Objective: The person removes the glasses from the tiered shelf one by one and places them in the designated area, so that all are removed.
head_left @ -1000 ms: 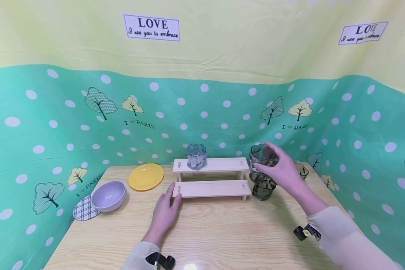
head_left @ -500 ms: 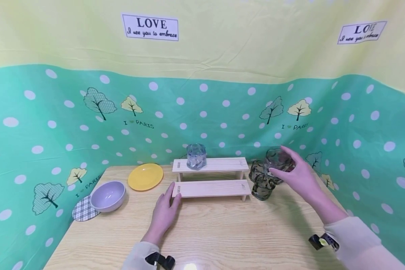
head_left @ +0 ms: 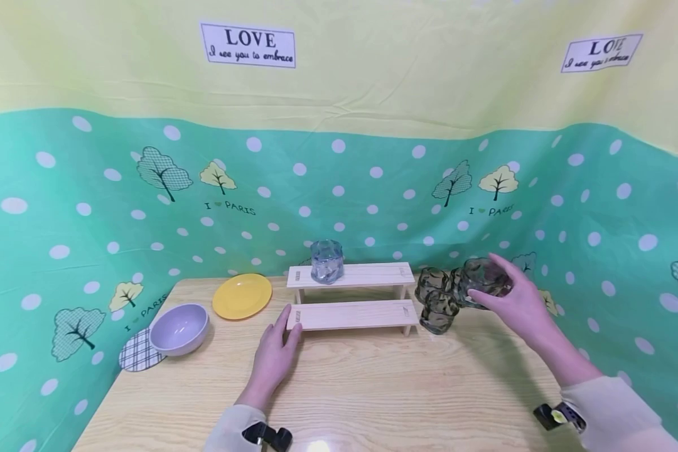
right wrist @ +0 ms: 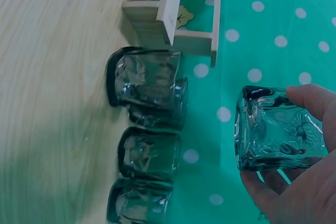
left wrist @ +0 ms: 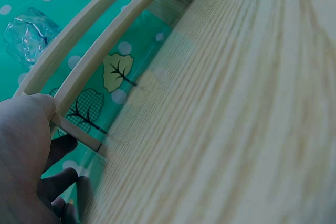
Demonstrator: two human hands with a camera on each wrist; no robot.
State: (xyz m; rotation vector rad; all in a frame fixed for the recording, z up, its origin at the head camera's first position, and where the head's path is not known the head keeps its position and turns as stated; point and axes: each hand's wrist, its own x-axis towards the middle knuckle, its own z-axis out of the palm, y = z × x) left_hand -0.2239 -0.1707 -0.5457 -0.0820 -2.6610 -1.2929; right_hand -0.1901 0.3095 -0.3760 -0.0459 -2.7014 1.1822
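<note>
My right hand point(head_left: 488, 280) grips a dark, dimpled glass point(head_left: 474, 271) just above the table, right of the wooden two-step rack point(head_left: 353, 316). In the right wrist view this glass point(right wrist: 273, 129) sits between my thumb and fingers, beside several similar glasses point(right wrist: 149, 80) standing on the table. Two of them point(head_left: 439, 312) show at the rack's right end in the head view. My left hand point(head_left: 290, 323) lies flat on the table, its thumb and fingertips touching the lower shelf's left end point(left wrist: 79, 129). A bluish glass point(head_left: 326, 262) stands on the top shelf.
A yellow plate point(head_left: 242, 295) lies left of the rack. A lilac bowl point(head_left: 179, 328) and a plaid coaster point(head_left: 137, 358) sit at the table's left edge. A green dotted cloth point(head_left: 90, 220) walls the table on three sides. Bare wood point(head_left: 361, 383) stretches in front of the rack.
My right hand has carried the dark glass right and downward, from beside the top shelf to beside the glasses on the table. The left hand has stayed at the rack.
</note>
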